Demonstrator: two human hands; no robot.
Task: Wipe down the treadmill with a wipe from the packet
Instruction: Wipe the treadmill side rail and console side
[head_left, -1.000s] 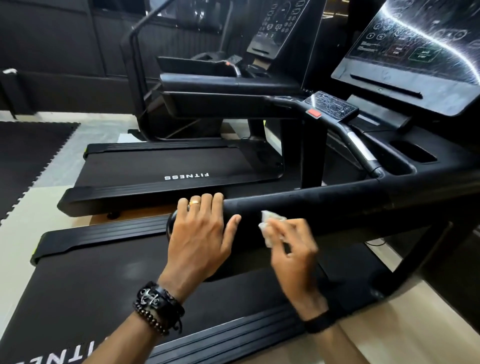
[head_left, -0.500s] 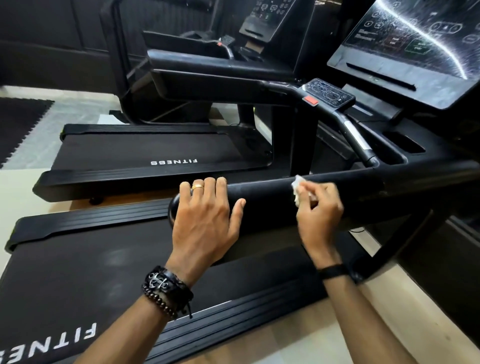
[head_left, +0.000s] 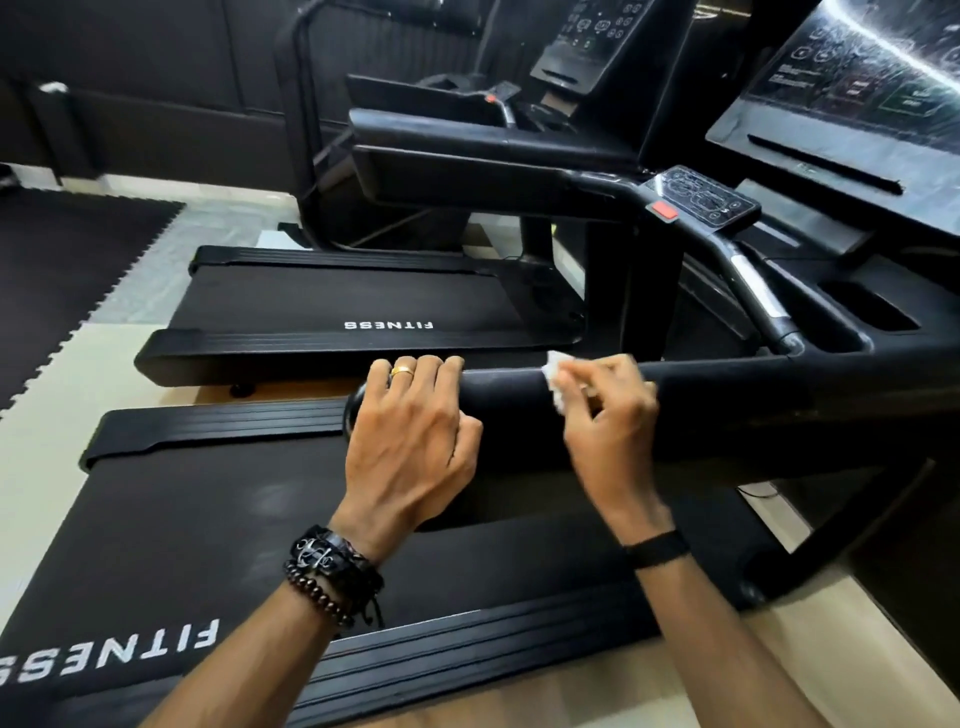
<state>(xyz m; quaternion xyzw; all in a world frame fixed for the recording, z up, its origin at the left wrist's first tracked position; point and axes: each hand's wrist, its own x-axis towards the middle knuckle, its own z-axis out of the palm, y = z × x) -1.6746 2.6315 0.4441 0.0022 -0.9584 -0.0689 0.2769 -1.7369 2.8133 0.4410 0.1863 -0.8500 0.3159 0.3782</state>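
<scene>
The wipe (head_left: 555, 383) is being pinched by the right hand (head_left: 610, 415) against the handrail (head_left: 727, 405); the left hand (head_left: 415, 436) is being rested flat alongside. Patches risk being missed through the small contact area.

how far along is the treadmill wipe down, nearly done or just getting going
Done: a wipe is already out and held in the right hand. In hand: that hand presses it on the padded handrail near its end, while the left hand rests over the rail's tip. Left, probably: the console screen shows streaks, and the belt has dusty patches. Looks like an early stage.
</scene>
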